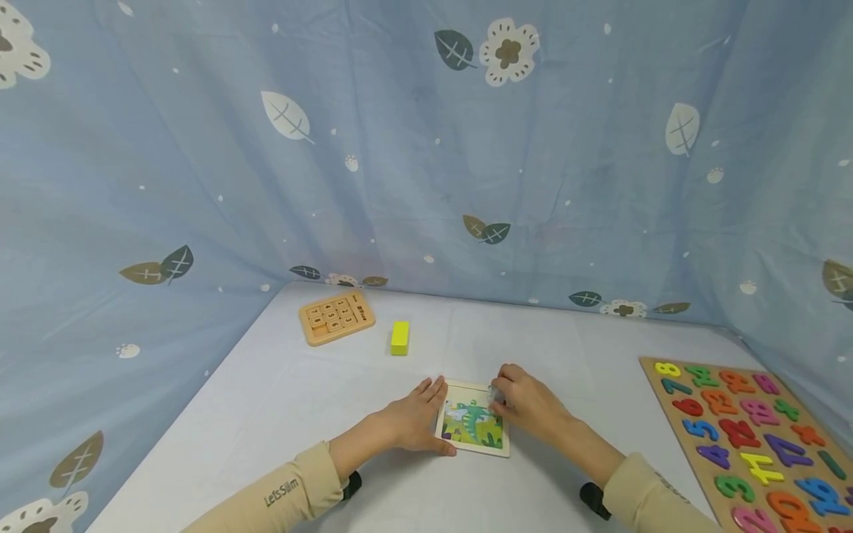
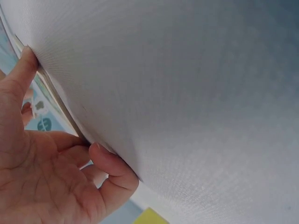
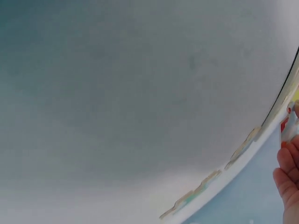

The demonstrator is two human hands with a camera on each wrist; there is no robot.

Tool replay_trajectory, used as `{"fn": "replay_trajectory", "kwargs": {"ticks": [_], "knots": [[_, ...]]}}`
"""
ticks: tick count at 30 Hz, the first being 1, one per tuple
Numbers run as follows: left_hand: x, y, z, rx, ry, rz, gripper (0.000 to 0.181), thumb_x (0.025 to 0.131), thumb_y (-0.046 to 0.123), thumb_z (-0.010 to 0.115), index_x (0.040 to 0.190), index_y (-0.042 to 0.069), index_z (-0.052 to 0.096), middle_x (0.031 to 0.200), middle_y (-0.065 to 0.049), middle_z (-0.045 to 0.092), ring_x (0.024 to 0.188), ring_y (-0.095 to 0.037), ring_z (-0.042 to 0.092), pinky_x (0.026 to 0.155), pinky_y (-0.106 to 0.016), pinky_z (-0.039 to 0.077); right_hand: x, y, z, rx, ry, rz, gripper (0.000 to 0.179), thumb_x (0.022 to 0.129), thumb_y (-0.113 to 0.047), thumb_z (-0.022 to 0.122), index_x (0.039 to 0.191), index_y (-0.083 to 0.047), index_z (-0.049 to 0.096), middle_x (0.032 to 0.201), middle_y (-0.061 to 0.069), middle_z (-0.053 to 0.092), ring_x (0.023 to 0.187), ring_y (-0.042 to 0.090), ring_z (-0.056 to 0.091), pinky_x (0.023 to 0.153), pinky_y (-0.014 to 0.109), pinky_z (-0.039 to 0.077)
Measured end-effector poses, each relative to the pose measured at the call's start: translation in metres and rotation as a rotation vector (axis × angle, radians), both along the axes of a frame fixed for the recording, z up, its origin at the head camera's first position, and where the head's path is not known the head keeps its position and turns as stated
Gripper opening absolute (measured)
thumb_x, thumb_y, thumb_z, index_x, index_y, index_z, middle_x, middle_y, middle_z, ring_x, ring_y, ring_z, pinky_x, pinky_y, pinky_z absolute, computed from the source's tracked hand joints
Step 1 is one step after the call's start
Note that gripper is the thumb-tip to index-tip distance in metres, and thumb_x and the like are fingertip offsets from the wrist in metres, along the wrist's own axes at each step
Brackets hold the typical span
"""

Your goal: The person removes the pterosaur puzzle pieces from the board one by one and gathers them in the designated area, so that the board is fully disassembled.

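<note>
A small framed jigsaw puzzle with a green dinosaur picture lies on the white tabletop between the hands. My left hand rests along its left edge, with thumb and fingers spread apart. The left wrist view shows that hand against the puzzle's thin side, some fingers bent. At the puzzle's upper right corner, my right hand pinches a jigsaw piece, which the fingers partly cover. In the right wrist view, the right hand appears only at the edge, beside a red-and-pale-blue patch.
Beyond the puzzle stand a yellow block and a wooden number slide puzzle. A board of colourful numbers lies at the right. Flat pieces with wooden edges show in the right wrist view. A blue patterned curtain closes off the back.
</note>
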State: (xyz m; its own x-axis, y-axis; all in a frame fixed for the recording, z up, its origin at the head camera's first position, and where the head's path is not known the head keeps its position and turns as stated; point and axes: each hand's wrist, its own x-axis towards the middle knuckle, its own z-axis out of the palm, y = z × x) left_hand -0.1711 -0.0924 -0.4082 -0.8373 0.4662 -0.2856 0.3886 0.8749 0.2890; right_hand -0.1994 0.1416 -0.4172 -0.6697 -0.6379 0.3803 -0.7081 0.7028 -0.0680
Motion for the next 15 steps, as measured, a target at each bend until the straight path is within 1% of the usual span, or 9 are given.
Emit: {"fn": "replay_trajectory", "kwargs": {"ticks": [5,9,12,15], "knots": [[0.001,0.0,0.0,-0.003,0.009,-0.002,0.105,0.079,0.061,0.068,0.153,0.004,0.021,0.162,-0.008,0.015,0.15,-0.028,0.015,0.113,-0.048,0.034,0.001,0.009,0.001,-0.027,0.027,0.011,0.024,0.074,-0.013,0.082,0.089,-0.001,0.069,0.085,0.002,0.055,0.071,0.007,0.047,0.058,0.017,0.046],[0.002,-0.002,0.001,0.0,0.004,0.004,0.105,0.078,0.06,0.069,0.153,0.004,0.021,0.162,-0.009,0.015,0.15,-0.028,0.015,0.111,-0.05,0.035,0.001,0.015,0.0,-0.032,0.034,0.019,0.023,0.073,-0.013,0.083,0.088,-0.002,0.069,0.083,0.001,0.054,0.07,0.006,0.046,0.058,0.016,0.045],[0.002,-0.003,0.001,0.001,0.002,0.009,0.105,0.078,0.06,0.069,0.153,0.004,0.02,0.162,-0.008,0.014,0.15,-0.028,0.014,0.111,-0.051,0.035,0.002,0.02,0.001,-0.02,0.022,0.001,0.024,0.073,-0.014,0.083,0.089,-0.001,0.07,0.084,0.0,0.054,0.071,0.005,0.046,0.059,0.017,0.044],[0.001,-0.001,0.0,-0.003,0.011,-0.002,0.105,0.079,0.061,0.067,0.153,0.005,0.02,0.162,-0.008,0.014,0.15,-0.027,0.014,0.113,-0.049,0.034,0.005,0.027,0.002,-0.012,0.012,-0.034,0.024,0.073,-0.014,0.083,0.089,-0.002,0.071,0.084,-0.001,0.055,0.073,0.005,0.046,0.06,0.018,0.045]]}}
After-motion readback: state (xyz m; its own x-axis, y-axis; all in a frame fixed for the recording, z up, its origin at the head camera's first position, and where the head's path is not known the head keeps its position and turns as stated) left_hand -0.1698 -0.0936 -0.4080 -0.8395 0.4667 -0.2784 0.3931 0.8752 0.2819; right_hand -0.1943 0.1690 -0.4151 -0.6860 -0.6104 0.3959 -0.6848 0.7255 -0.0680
